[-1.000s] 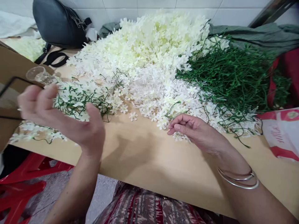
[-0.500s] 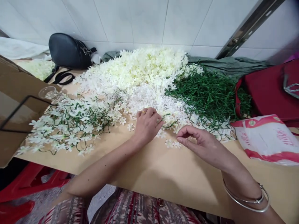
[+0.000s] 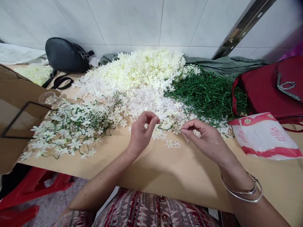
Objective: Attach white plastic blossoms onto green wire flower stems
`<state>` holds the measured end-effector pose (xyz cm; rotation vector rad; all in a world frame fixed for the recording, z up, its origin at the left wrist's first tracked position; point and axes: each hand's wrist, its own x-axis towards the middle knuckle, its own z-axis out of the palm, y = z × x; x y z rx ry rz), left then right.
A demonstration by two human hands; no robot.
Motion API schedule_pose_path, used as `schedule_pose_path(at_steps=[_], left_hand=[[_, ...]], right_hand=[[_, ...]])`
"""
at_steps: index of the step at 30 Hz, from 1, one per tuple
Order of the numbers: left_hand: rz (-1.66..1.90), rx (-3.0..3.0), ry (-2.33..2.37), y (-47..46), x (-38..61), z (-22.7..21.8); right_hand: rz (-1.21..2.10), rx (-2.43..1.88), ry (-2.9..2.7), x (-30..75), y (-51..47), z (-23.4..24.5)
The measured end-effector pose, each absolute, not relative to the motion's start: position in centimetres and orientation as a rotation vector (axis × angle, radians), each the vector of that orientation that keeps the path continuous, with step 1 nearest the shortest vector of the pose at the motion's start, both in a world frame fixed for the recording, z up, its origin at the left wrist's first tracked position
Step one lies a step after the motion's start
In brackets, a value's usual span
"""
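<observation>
My left hand (image 3: 141, 130) is raised just above the tan table (image 3: 165, 176), fingers and thumb pinched on the end of a thin green stem (image 3: 165, 126) that curves over the loose white flowers (image 3: 172, 144). My right hand (image 3: 203, 137) is beside it, also pinched, with a small thin piece pointing down from the fingertips; what it is I cannot make out. A big heap of cream and white flower heads (image 3: 142, 75) lies right behind both hands. Finished green sprigs carrying white flowers (image 3: 71, 126) are spread at the left.
A tangle of bare green stems (image 3: 208, 94) lies at the right, with a red bag (image 3: 267, 88) and a red-and-white plastic packet (image 3: 262, 135) beyond. A black bag (image 3: 66, 55) sits at the back left, a cardboard box (image 3: 14, 110) at the left edge.
My left hand swung from the left sprig pile to the middle and pinched a green stem, now lifted slightly. My right hand rose off the table into a pinch.
</observation>
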<state>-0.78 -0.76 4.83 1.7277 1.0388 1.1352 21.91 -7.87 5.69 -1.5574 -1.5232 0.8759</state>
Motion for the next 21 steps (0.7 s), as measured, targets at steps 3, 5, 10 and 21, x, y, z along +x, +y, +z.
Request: schedule_pose_path(at_steps=[3, 5, 10, 21], left_hand=[[1.134, 1.547, 1.040, -0.8, -1.2, 4.3], [1.083, 1.573, 1.082, -0.6, -1.7, 3.9], [0.651, 1.849, 0.909, 0.3, -2.9, 3.8], [0.566, 2.513, 1.106, 2.2, -0.3, 1.0]], right_hand=[[0.853, -1.540, -1.597, 20.8, -7.0, 5.5], [0.825, -1.547, -1.660, 20.3, -6.3, 5.1], [0.608, -1.586, -1.772, 19.9, -4.1, 3.8], [0.414, -1.604, -1.695, 20.0, -2.7, 2.4]])
